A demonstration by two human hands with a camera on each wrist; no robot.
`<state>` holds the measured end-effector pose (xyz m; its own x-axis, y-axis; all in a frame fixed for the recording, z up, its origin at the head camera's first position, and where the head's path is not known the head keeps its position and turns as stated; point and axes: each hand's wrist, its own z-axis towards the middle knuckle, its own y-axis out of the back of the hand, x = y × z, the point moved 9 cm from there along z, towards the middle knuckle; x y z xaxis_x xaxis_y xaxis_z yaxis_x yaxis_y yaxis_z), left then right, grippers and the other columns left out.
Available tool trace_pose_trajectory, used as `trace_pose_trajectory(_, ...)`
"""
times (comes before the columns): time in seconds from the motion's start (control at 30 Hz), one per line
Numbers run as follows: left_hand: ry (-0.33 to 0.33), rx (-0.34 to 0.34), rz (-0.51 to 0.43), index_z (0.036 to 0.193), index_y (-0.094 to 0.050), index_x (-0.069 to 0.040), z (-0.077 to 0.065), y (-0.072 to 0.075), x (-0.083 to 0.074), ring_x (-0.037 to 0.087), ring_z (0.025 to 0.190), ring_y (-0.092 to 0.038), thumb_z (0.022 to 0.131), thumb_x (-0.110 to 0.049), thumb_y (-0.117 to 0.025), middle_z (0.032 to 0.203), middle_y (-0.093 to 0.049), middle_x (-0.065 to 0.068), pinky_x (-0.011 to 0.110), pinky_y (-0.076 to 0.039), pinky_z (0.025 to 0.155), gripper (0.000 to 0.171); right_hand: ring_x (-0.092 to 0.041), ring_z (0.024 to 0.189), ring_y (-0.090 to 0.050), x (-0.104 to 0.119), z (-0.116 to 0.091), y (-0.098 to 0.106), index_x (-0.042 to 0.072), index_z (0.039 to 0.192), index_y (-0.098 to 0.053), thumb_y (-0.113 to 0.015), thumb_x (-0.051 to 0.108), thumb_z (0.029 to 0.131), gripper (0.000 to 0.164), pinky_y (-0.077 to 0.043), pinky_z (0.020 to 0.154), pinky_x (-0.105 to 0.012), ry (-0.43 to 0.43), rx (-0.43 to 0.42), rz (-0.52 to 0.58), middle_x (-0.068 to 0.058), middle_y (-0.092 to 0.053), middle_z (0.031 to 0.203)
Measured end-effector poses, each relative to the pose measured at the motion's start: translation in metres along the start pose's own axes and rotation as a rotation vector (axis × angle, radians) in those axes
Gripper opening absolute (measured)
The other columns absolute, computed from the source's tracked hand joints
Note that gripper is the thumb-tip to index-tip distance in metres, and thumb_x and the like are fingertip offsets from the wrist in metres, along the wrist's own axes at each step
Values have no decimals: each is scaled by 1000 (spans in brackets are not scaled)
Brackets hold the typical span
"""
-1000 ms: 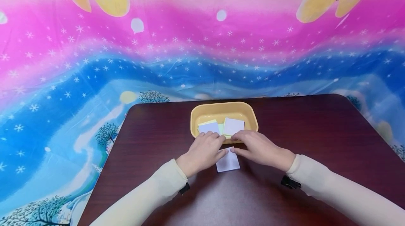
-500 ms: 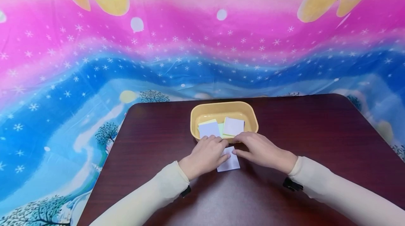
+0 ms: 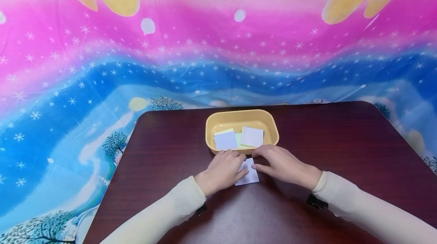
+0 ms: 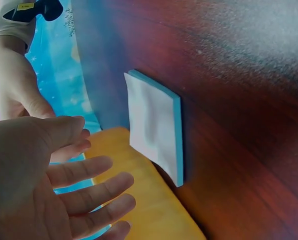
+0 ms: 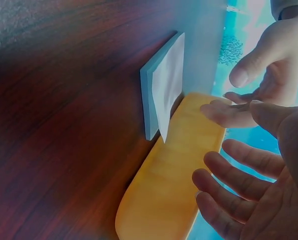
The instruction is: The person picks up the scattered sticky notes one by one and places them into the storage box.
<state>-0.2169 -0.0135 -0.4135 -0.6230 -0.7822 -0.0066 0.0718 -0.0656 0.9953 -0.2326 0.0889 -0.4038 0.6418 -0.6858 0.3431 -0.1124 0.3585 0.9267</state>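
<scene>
A square pad of sticky notes lies on the table just in front of a yellow plastic box. Its top sheet is pale and its sides look blue in the left wrist view; that sheet is creased and stands slightly off at its edges. Over the pad's left side hovers my left hand, fingers loosely bent and holding nothing. My right hand is at the pad's right, thumb close to its edge, fingers relaxed and apart from it in the right wrist view. The hands do not touch each other.
Inside the box sit a lavender-topped pad, a pale pink-topped pad and something light green between them. The dark wooden table extends to both sides. Behind it hangs a colourful printed cloth.
Both hands have drawn slightly back toward the person and a little apart, uncovering more of the pad and the box's front rim. The pad and box have stayed in place.
</scene>
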Motion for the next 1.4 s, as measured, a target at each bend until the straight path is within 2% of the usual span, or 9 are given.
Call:
trace_pose_trajectory(0.13,11,11,12,103,-68,-19,0,-5,0,17,94,-66,97,-45,-64,102,-73,-4,33,-49,76,26,-14,87,-65,0,-1,-2,14,103,-71,-75,30,91,20,-53,79,-34,11,-7,-3,3,-72,97)
trace_pose_trajectory(0.37,26,26,33,111,-68,-18,1,-10,3,16,94,-66,95,-46,-66,104,-72,-3,32,-49,74,32,-12,87,-65,0,-3,-7,13,103,-72,-75,30,91,21,-54,79,-33,19,8,18,5,-72,96)
trace_pose_trajectory(0.63,40,65,22,111,-67,-16,3,-18,5,18,97,-67,95,-45,-67,108,-72,-1,32,-49,76,32,-10,83,-62,-2,-6,-13,14,102,-71,-75,30,91,19,-53,76,-31,14,19,8,6,-70,94)
trace_pose_trajectory(1.07,50,127,65,109,-66,-12,6,-34,4,19,88,-66,93,-49,-68,95,-69,1,32,-49,73,41,-10,90,-63,-7,-9,-21,14,110,-71,-74,33,92,27,-55,83,-34,-21,64,14,5,-71,100)
trace_pose_trajectory(1.4,66,153,116,112,-65,-11,5,-39,-1,19,92,-67,89,-51,-73,99,-69,1,34,-50,76,47,-10,88,-63,-7,-10,-22,15,109,-71,-74,33,92,25,-55,82,-34,-30,71,30,6,-70,99)
